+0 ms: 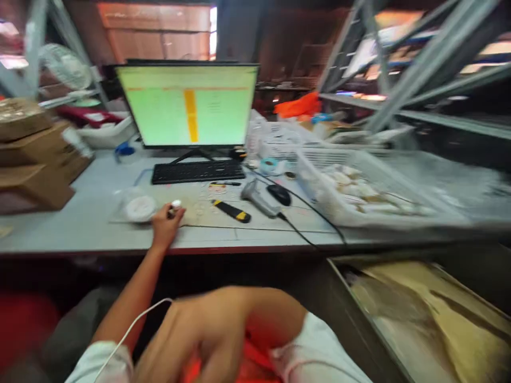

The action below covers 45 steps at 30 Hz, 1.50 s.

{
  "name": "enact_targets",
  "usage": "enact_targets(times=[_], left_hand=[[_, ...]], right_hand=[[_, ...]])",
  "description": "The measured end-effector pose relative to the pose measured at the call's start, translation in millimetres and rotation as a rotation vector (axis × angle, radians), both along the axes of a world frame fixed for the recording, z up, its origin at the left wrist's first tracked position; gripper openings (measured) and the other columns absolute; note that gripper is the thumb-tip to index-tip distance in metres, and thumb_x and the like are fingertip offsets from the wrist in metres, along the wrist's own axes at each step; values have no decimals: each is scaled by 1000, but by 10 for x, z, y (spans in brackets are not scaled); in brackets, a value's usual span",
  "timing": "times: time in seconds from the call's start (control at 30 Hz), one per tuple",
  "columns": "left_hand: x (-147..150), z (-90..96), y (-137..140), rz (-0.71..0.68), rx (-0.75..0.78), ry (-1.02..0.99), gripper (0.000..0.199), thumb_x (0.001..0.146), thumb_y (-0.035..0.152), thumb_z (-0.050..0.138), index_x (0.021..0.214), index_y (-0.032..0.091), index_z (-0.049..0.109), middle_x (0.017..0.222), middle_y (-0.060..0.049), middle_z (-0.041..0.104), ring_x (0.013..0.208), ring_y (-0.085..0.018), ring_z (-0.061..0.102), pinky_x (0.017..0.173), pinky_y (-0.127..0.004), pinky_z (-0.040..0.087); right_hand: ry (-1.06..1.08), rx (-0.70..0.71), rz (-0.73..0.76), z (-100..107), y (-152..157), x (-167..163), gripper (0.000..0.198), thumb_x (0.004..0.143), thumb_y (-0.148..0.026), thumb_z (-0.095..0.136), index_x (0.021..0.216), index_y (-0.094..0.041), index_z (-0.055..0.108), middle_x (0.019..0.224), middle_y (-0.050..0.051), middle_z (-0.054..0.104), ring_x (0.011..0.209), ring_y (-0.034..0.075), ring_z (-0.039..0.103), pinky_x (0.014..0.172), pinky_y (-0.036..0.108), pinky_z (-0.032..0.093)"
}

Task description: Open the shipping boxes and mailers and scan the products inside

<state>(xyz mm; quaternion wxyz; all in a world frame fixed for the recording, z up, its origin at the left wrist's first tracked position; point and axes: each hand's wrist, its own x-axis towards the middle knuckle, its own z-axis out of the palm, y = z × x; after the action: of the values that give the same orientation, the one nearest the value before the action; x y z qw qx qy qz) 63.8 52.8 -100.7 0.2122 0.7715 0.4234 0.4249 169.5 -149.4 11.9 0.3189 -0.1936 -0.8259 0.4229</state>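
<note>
— "Grey metal racking (433, 64) stands on both sides of the white worktop (104, 229). With the yellow-and-black box cutter (230, 211) as the clock's centre, where are the person's hands?"

— "Left hand (165, 227) at half past eight, fingers closed around a small white-topped item (176, 204), just beside a bagged white round thing (139, 208) at nine. Right hand (203, 330) at half past six, much nearer the camera and short of the table; blur hides whether its fingers grasp anything."

— "Why that hold?"

— "Gripped low, the item shows its white top, presumably to keep it steady and in sight. The keyboard (197, 171) lies toward eleven, below the monitor (159, 117), likely for reading and typing together. The barcode scanner (259, 200) and mouse (278, 194), a little past two, seem set for a right-hand reach."

— "And the edges?"

— "The left wrist crosses the worktop's front edge. Cardboard boxes (51, 154) at half past nine limit travel that way; at three, a white plastic basket (379, 218) does likewise. Pale surface shows between left hand and cutter, giving some room sideways. Toward four, the scanner's cable (297, 229) runs to the front edge and could snag a sweeping arm."
</note>
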Motion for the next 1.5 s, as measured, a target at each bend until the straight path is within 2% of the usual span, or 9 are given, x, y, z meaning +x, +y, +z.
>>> enact_targets(times=[0.23, 0.33, 0.47, 0.67, 0.77, 0.93, 1.1, 1.27, 1.5], left_hand=[[67, 0, 16, -92, -96, 20, 32, 86, 32, 75, 111, 14, 65, 90, -4, 68, 72, -15, 56, 74, -26, 43], [95, -15, 5, -184, -123, 37, 30, 85, 26, 75, 110, 12, 66, 85, -3, 67, 70, -15, 56, 71, -26, 44], [53, 2, -79, -141, -70, 20, 28, 88, 26, 71, 113, 14, 68, 89, -4, 70, 69, -14, 57, 71, -27, 46], [-510, 200, 89, 363, 295, -139, 32, 95, 44, 62, 113, 17, 67, 110, -11, 69, 94, -22, 64, 89, -35, 50], [-790, 134, 382, 486, 111, -162, 53, 87, 47, 71, 129, 16, 59, 134, -17, 60, 125, -32, 56, 109, -46, 44], [-965, -157, 659, 190, -196, -195, 88, 80, 52, 78, 151, 17, 40, 155, -18, 45, 143, -35, 44, 121, -48, 33], [-1010, -167, 817, 158, -332, -367, 62, 75, 50, 78, 123, 13, 63, 120, -15, 67, 113, -30, 63, 102, -42, 48], [-951, -82, 803, 89, -313, -383, 31, 77, 44, 75, 85, 16, 63, 79, -2, 61, 77, -18, 57, 74, -28, 47], [-789, 7, 670, 239, -50, -657, 39, 92, 57, 63, 92, 20, 51, 78, 1, 54, 70, -13, 50, 67, -24, 40]], right_hand=[[12, 119, -920, -327, 1087, 744, 22, 91, -27, 59, 108, -18, 69, 93, 4, 70, 72, 14, 62, 72, 28, 52], [-153, 180, -840, -468, 1474, 870, 39, 88, -30, 66, 125, -18, 65, 111, 9, 68, 70, 12, 60, 73, 30, 51], [-320, 128, -668, -532, 1766, 790, 21, 88, -25, 64, 107, -16, 66, 98, 5, 70, 69, 13, 59, 70, 27, 47], [-339, 217, -973, -612, 2115, 904, 17, 89, -27, 62, 102, -16, 63, 92, 5, 71, 71, 16, 60, 69, 28, 41], [-415, 201, -1089, -687, 2276, 993, 16, 88, -26, 60, 99, -16, 64, 92, 7, 70, 74, 19, 60, 72, 31, 42], [-334, 297, -1143, -579, 2196, 989, 37, 85, -34, 66, 115, -13, 63, 110, 14, 68, 93, 26, 62, 81, 37, 48], [-120, 334, -999, -421, 1806, 598, 25, 93, -31, 57, 112, -16, 64, 93, 7, 69, 74, 17, 61, 75, 33, 49], [-212, 159, -817, -719, 1733, 184, 19, 90, -21, 61, 107, -16, 64, 96, 7, 69, 73, 16, 61, 77, 33, 49], [-113, 91, -933, -934, 1769, 113, 17, 85, -21, 58, 102, -18, 57, 109, 10, 64, 79, 17, 64, 76, 34, 51]])
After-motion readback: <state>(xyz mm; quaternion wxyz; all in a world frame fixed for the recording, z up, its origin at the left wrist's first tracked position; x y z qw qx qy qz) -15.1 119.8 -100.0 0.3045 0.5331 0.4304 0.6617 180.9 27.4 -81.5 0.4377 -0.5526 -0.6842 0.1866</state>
